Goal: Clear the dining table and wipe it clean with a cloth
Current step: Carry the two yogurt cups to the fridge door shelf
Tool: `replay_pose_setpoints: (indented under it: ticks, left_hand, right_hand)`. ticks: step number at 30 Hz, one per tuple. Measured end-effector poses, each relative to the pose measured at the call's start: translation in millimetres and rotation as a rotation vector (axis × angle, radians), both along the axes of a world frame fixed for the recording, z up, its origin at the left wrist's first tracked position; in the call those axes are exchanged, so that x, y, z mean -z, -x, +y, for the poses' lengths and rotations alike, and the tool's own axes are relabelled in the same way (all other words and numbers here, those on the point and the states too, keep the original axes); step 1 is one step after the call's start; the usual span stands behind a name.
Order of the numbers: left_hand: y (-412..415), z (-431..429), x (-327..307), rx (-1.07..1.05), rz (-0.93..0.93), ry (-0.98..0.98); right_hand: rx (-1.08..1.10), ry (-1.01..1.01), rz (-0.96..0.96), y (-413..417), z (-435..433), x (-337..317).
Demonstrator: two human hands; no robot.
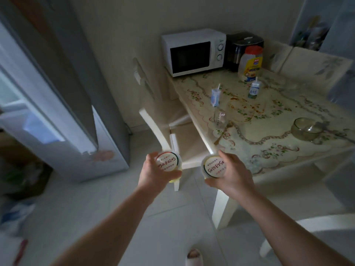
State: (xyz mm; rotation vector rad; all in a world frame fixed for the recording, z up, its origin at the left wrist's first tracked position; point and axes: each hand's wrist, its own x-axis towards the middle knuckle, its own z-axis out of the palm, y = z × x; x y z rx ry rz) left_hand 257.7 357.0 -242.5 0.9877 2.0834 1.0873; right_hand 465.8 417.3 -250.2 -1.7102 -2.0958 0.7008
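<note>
1. Head view showed the fridge [57,112] filling the left of the frame, its door apparently open. As I judged it, the largest risk was that no hand was free to steady a door or shelf.
2. At the right stood the desk [269,135] under a flowered cover, with reddish-brown smears [244,104] across its middle. Wiping before the rest was lifted would likely have dragged that mess against the things around it.
3. A white chair [163,121] stood tucked at the desk's left edge, just beyond the hands, where a careless step could have caught it.
4. A microwave [194,51] and a red-lidded jar [250,64] sat at the desk's far end, upper centre.
5. A glass bowl [305,129] sat at the right. A clear bottle [220,118] stood near the left edge, where a passing arm might have knocked it to the tiles.
6. Two straw cartons [215,96] stood beside the smears, light enough to tip.
7. At lower centre the left grip [153,169] was curled round the left cup [168,163] and the right grip [232,173] round the right cup [214,167]. Both cups were off the desk, over the floor, lids tilted toward the camera; a slip would have dropped them.
</note>
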Motion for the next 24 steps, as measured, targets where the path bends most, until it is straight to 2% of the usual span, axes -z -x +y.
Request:
replay_pose_setpoints:
  ticks: [8,13,20,24]
  left_hand:
    - [49.2,-104.2,-12.4,-0.202,0.013,-0.032]
    - [101.5,-152.7,-20.7,-0.309,-0.001,-0.062]
    - [231.1,-223.2,-33.6,-0.397,0.02,-0.106]
    - [315.1,-253.8,-47.0,-0.376,0.122,-0.091]
  right_hand:
    - [-0.216,-0.021,0.096,69.8,-72.5,-13.1]
    - [-0.367,-0.08,0.046,130.3,-108.8,-28.0]
    - [-0.439,-0.156,0.071,263.1,-157.7,-46.4]
    - [-0.44,-0.199,0.127,342.3,-181.1,-52.6]
